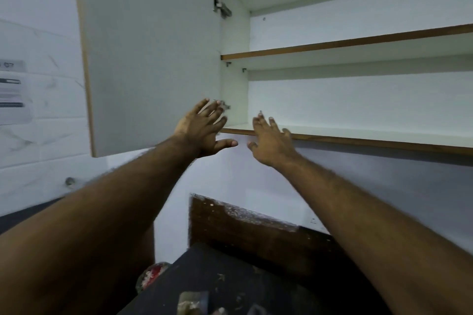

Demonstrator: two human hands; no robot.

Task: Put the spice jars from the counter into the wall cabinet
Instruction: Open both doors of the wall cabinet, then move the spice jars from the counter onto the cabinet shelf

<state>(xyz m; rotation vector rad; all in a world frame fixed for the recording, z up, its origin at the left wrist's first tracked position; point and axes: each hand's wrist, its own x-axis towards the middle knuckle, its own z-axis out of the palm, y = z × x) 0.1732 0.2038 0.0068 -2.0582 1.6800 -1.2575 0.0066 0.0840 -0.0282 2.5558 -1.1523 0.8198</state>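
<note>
The wall cabinet (358, 135) hangs above me with its left door (153, 59) swung wide open. Its white shelves with brown edges hold nothing that I can see. My left hand (204, 130) is raised with fingers spread, near the door's lower hinge. My right hand (271, 140) reaches up beside it, fingers apart, fingertips at the front edge of the bottom shelf. Neither hand holds anything. At the bottom edge of the view, blurred jar-like things (192, 302) stand on the dark counter (230, 276); a red-patterned lid or jar (151, 275) shows under my left forearm.
A dark brown wooden backsplash board (256, 225) runs along the wall behind the counter. White tiled wall with a paper notice (12, 92) lies to the left. A small metal fitting (69, 181) sticks out of the tiles.
</note>
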